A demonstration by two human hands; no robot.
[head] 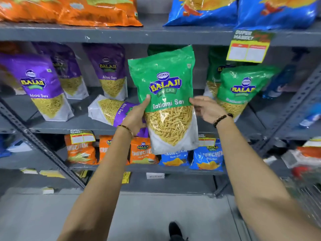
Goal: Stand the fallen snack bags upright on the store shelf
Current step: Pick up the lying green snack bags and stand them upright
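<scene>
Before the shelf [121, 34], both hands' grip clasps green bag [165, 94] upright.

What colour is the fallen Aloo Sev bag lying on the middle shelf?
Purple and white fallen Aloo Sev bag, seen in the head view.

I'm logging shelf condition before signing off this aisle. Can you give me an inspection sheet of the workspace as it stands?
Surface: grey metal middle shelf, scuffed, partly stocked.
Job's things: green Ratlami Sev bag held upright in front of the shelf; purple Aloo Sev bag lying on its side on the shelf; other purple and green bags standing, some leaning.
Clutter: yellow price tag hanging from the shelf above.
Grippers: left hand grips the green bag's left edge; right hand touches its right edge.
Cables: nothing seen.
Surroundings: orange and blue bags above and below; grey floor.
</scene>
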